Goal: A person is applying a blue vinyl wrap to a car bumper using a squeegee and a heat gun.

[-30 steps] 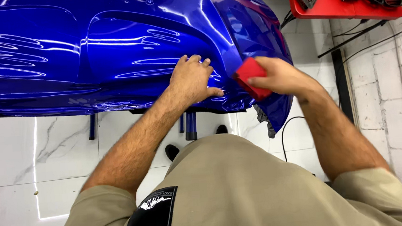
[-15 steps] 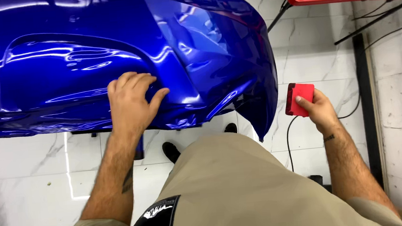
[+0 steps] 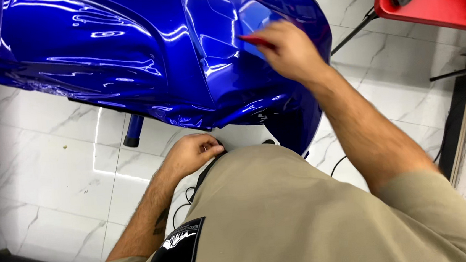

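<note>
The right hand (image 3: 288,52) is closed around a small red squeegee (image 3: 256,39), pressing it against the glossy blue bumper panel (image 3: 144,55). The left hand (image 3: 190,154) is curled shut at the waist; its contents cannot be determined. The squeegee appears light and stiff, best pinched along its back edge; the panel looks slick, bulky and scratch-prone.

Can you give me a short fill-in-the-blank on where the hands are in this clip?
1. The right hand presses a flat ____ tool against the glossy body panel.
2. The body panel is coloured ____.
3. The left hand sits low by the beige shirt, ____ the panel's lower edge.

Missing words: red; blue; below
</note>
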